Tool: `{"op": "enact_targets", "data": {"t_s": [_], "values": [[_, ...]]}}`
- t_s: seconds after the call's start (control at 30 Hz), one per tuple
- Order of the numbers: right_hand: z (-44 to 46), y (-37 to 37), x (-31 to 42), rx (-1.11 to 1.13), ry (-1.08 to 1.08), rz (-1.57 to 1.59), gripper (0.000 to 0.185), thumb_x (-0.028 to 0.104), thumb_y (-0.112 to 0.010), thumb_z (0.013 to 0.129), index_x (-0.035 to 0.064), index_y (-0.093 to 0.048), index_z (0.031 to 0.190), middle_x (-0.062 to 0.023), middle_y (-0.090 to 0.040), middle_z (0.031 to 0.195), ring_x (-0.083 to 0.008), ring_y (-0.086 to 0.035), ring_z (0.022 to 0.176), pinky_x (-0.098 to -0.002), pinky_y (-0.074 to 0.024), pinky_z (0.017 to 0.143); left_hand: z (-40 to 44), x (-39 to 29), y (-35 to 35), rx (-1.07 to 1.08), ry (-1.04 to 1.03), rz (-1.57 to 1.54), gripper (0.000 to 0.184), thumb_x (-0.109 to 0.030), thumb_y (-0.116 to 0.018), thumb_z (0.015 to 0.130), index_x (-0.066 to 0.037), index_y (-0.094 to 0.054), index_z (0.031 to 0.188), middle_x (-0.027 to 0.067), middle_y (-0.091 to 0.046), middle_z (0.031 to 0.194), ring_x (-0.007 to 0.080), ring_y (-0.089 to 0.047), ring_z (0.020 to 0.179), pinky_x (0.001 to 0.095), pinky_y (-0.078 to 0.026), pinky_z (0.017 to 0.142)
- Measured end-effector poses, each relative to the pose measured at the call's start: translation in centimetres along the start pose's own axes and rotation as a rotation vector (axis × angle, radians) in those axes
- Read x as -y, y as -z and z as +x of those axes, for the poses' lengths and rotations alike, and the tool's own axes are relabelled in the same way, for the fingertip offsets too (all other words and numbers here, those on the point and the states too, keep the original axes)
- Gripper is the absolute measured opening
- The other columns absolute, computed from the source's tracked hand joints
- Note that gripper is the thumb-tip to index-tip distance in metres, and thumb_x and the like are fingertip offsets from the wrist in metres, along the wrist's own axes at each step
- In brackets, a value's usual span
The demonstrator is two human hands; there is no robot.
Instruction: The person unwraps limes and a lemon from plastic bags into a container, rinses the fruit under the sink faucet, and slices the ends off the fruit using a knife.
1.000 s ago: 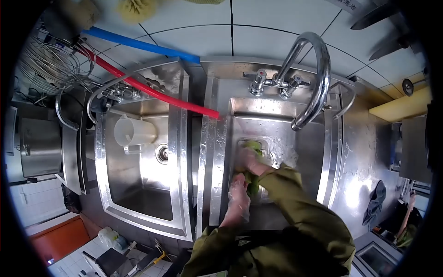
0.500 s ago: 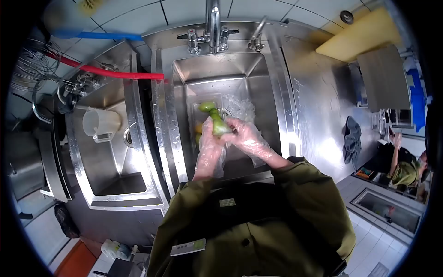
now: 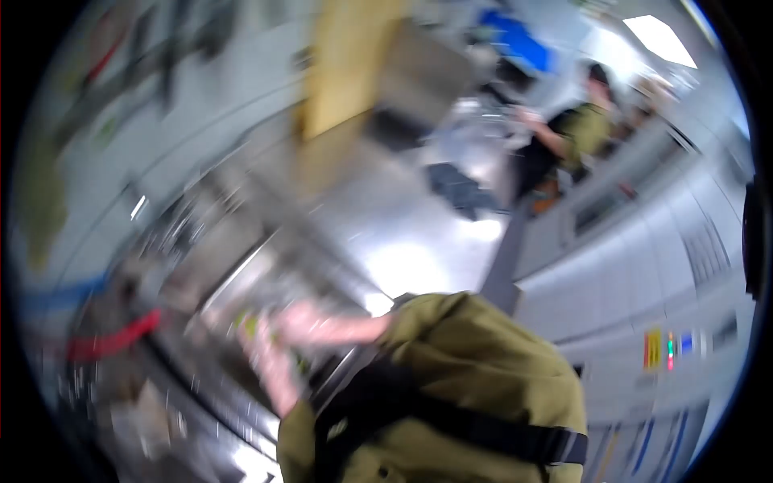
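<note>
The whole head view is smeared by motion. My left hand [image 3: 270,364], in a clear plastic glove, reaches into the steel sink [image 3: 237,278] at lower left. Close beside it is my right hand [image 3: 301,324], gloved the same way. A green patch, seemingly a smooth green fruit or vegetable [image 3: 250,325], shows at the fingertips of the left hand. Blur hides the fingers of both hands, so I cannot make out their grip. More green shows faintly below the right hand.
A steel counter [image 3: 378,229] runs to the right of the sink, with a dark cloth [image 3: 463,191] on it. A yellow board [image 3: 342,68] leans at the wall. A red hose [image 3: 117,336] lies left. Another person [image 3: 584,129] works farther back.
My view has swung to the right, so the sink and both hands now sit lower left and tilted. Half a second ago both hands were around a green fruit or vegetable; now they are blurred.
</note>
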State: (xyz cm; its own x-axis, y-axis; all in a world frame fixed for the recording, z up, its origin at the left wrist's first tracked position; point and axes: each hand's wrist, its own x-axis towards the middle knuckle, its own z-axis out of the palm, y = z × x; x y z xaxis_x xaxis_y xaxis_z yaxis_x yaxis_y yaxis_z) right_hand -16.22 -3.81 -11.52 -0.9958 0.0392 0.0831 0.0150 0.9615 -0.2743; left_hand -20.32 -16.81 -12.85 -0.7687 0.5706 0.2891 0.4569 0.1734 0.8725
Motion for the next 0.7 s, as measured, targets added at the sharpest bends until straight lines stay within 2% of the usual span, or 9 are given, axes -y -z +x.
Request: {"op": "enact_targets", "data": {"t_s": [0.13, 0.2, 0.23, 0.33, 0.47, 0.53, 0.57, 0.63, 0.7], "values": [[-0.2, 2.1, 0.1, -0.34, -0.294, 0.122, 0.02, 0.021, -0.057, 0.063, 0.0009, -0.059, 0.061, -0.0158, -0.058, 0.063, -0.0294, -0.059, 0.06, -0.0402, -0.0474, 0.057, 0.7, -6.6, 0.4, 0.005, 0.377, -0.67, 0.043, -0.019, -0.047, 0.081, -0.005, -0.043, 0.121, 0.0135, -0.042, 0.122, 0.0234, -0.041, 0.111, 0.0345, -0.032, 0.095], [0.8, 1.6, -1.0, -0.12, -0.235, 0.217, 0.024, 0.021, -0.056, 0.064, -0.0027, -0.058, 0.065, -0.0194, -0.057, 0.066, -0.0319, -0.058, 0.061, -0.0401, -0.0474, 0.059, 1.3, -8.9, 1.5, -0.07, 0.464, -0.724, 0.043, -0.026, -0.048, 0.083, -0.005, -0.043, 0.119, 0.0116, -0.042, 0.12, 0.0205, -0.041, 0.109, 0.033, -0.032, 0.093], [1.4, -0.3, -2.2, -0.302, -0.224, 0.409, 0.028, 0.025, -0.055, 0.071, -0.003, -0.058, 0.068, -0.0162, -0.057, 0.064, -0.0267, -0.057, 0.056, -0.0372, -0.0473, 0.054, 1.8, -9.8, 1.7, -0.11, 0.506, -0.752, 0.043, -0.029, -0.049, 0.083, -0.005, -0.043, 0.118, 0.0107, -0.042, 0.119, 0.0191, -0.041, 0.108, 0.0323, -0.033, 0.092], [0.2, 3.3, -0.9, 0.027, -0.417, 1.518, 0.028, 0.028, -0.053, 0.08, 0.0014, -0.053, 0.071, -0.0087, -0.049, 0.054, -0.0212, -0.05, 0.05, -0.0355, -0.0416, 0.049, 2.7, -9.9, 2.3, -0.109, 0.594, -0.769, 0.045, -0.036, -0.05, 0.085, -0.005, -0.043, 0.117, 0.0092, -0.041, 0.117, 0.0167, -0.04, 0.107, 0.0312, -0.032, 0.091], [0.2, 2.4, 0.2, -0.246, -0.025, 0.543, 0.031, 0.024, -0.054, 0.074, -0.0031, -0.057, 0.058, -0.0126, -0.054, 0.054, -0.0258, -0.054, 0.05, -0.0378, -0.0425, 0.048, 3.3, -7.2, 2.5, 0.097, 0.44, -0.584, 0.047, -0.032, -0.053, 0.084, -0.003, -0.043, 0.119, 0.0104, -0.042, 0.117, 0.018, -0.039, 0.108, 0.0316, -0.032, 0.092], [0.8, 2.6, -0.6, -0.122, -0.073, 0.444, 0.026, 0.022, -0.056, 0.071, -0.0037, -0.057, 0.066, -0.0162, -0.057, 0.062, -0.0302, -0.055, 0.058, -0.0403, -0.0431, 0.054, 2.4, -8.9, 3.4, 0.135, 0.219, -0.384, 0.044, -0.026, -0.057, 0.082, -0.003, -0.046, 0.118, 0.0107, -0.048, 0.114, 0.0177, -0.042, 0.105, 0.0308, -0.035, 0.088], [0.8, 2.3, -1.4, -0.055, -0.102, 0.394, 0.025, 0.021, -0.056, 0.069, -0.004, -0.058, 0.07, -0.018, -0.058, 0.066, -0.0323, -0.055, 0.062, -0.0415, -0.0434, 0.057, 3.5, -10.9, 3.7, 0.202, 0.435, -0.415, 0.058, -0.025, -0.061, 0.08, -0.01, -0.036, 0.13, 0.0108, -0.042, 0.124, 0.0118, -0.039, 0.111, 0.0262, -0.03, 0.092], [1.5, -2.0, -5.4, -0.201, 0.154, 0.548, 0.03, 0.024, -0.053, 0.076, -0.0051, -0.055, 0.081, -0.0189, -0.056, 0.07, -0.0316, -0.055, 0.066, -0.0406, -0.0431, 0.059, 3.4, -10.1, 2.3, 0.117, 0.469, -0.539, 0.059, -0.031, -0.053, 0.083, -0.004, -0.03, 0.131, 0.0128, -0.032, 0.131, 0.0209, -0.032, 0.118, 0.0327, -0.025, 0.098], [-0.6, 4.2, -2.2, -0.132, -0.107, 0.954, 0.038, 0.031, -0.053, 0.077, -0.0054, -0.051, 0.09, -0.0197, -0.056, 0.077, -0.0305, -0.055, 0.07, -0.0403, -0.0424, 0.061, 2.8, -9.3, 2.3, 0.121, 0.358, -0.464, 0.056, -0.028, -0.047, 0.085, 0.0, -0.03, 0.13, 0.0166, -0.025, 0.136, 0.0268, -0.026, 0.125, 0.037, -0.02, 0.103]]}}
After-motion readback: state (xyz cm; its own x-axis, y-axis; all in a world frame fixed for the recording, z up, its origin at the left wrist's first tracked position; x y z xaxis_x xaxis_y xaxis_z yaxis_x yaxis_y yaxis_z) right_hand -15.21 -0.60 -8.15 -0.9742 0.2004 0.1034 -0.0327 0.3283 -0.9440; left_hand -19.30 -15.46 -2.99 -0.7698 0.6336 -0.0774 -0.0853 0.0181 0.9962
